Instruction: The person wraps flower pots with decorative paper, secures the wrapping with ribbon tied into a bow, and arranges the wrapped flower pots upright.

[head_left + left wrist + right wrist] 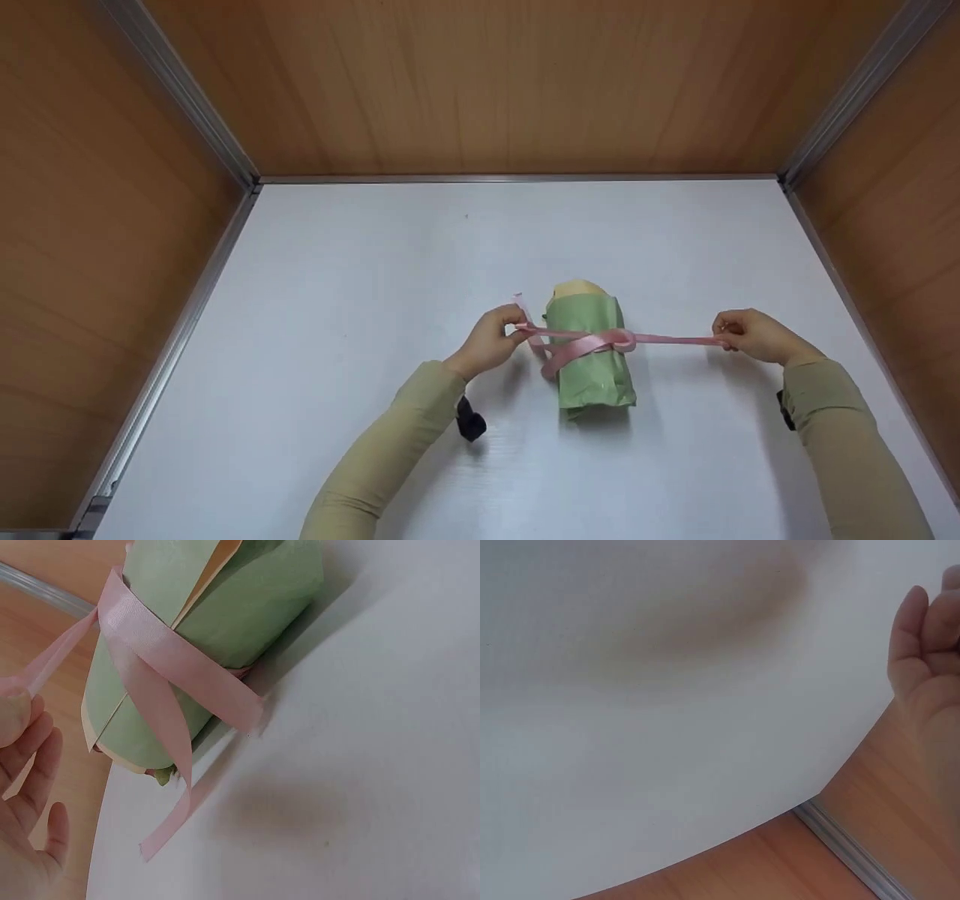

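A bundle wrapped in green paper (596, 384), with a cream layer at its far end, lies on the white table. Pink satin ribbon (577, 351) goes round its middle, with a small loop on the right side. To the left of the bundle, my left hand (491, 341) pinches a stretch of the ribbon. My right hand (757, 336), well out to the right, pinches another length, drawn out taut and level. Loose ribbon tails (169, 829) hang beside the bundle in the left wrist view, where a bit of green leaf (163, 776) pokes from one end.
The white tabletop (360, 300) is bounded by wood-grain panels (480, 90) at the back and both sides, with metal strips (525, 179) along the edges. A black strap piece (470, 421) hangs under the left wrist.
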{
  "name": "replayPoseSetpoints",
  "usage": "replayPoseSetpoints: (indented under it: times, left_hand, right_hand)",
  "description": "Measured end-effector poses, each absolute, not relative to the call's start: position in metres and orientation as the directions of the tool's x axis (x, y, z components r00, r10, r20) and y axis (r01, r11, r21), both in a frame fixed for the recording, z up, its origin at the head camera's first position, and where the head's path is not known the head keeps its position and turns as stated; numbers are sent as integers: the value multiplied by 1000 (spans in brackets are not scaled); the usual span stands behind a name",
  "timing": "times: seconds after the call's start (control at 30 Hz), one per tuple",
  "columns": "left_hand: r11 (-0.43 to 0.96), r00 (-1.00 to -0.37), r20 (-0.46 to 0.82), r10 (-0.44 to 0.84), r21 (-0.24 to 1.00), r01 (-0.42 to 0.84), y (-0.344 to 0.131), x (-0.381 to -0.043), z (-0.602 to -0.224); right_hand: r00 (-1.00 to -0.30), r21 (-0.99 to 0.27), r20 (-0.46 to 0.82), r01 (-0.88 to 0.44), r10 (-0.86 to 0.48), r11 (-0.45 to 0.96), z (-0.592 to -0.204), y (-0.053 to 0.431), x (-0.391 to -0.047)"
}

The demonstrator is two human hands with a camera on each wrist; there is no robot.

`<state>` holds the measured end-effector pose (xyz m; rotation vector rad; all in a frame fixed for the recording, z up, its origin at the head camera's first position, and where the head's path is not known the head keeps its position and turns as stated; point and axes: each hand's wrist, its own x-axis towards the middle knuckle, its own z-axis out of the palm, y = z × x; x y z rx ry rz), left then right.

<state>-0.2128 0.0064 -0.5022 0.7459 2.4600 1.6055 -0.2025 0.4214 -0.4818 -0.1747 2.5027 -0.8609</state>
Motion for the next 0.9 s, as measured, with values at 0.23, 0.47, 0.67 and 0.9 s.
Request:
replayPoseSetpoints:
  times: [0.23, 0.47, 0.67, 0.9]
  left_hand:
    - [319, -875, 169, 453, 886, 336, 1, -213, -503]
    - [334, -902, 152, 404, 894, 300, -3, -216, -509]
    - [323, -921, 88, 380, 920, 221, -3, -217, -509]
    - [272, -924, 3, 382, 955, 115, -1, -213, -507]
  right_hand:
    - [-877, -639, -396, 49, -273, 768, -484, 428, -198]
    - [-872, -626, -402, 39, -279, 779, -488, 422, -203]
    - [-859, -660, -431, 91, -277, 745, -489, 417, -207]
    - [-921, -819, -354, 222, -162, 529, -478, 407, -218]
